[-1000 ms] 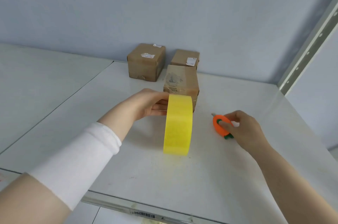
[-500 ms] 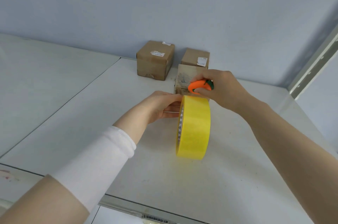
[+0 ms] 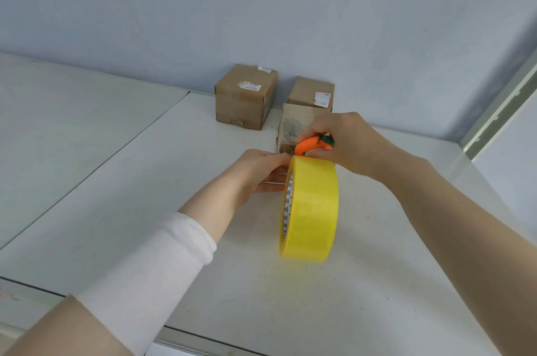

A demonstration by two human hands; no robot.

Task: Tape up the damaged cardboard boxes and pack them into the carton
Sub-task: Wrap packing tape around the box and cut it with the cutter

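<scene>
- The worktop (image 3: 145,210) carries three cardboard boxes (image 3: 244,97) at the back by the wall. No carton in my view.
- The boxes look light and fairly stiff, so I'd grab one by opposite sides. I can't make out the damage.
- The tape roll (image 3: 311,210) stands on edge in front of them, rigid but slick. My left hand (image 3: 252,172) holds its side, fingertips hidden.
- My right hand (image 3: 345,143) is curled round a small orange cutter (image 3: 312,146) at the roll's top, blade hidden.

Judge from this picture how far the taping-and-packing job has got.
Done: nothing visible; left box, rear box and front box show no yellow tape. In hand: left hand holds the roll upright, right hand holds the cutter at its top edge. Left: taping all three and packing; no carton is in view.
</scene>
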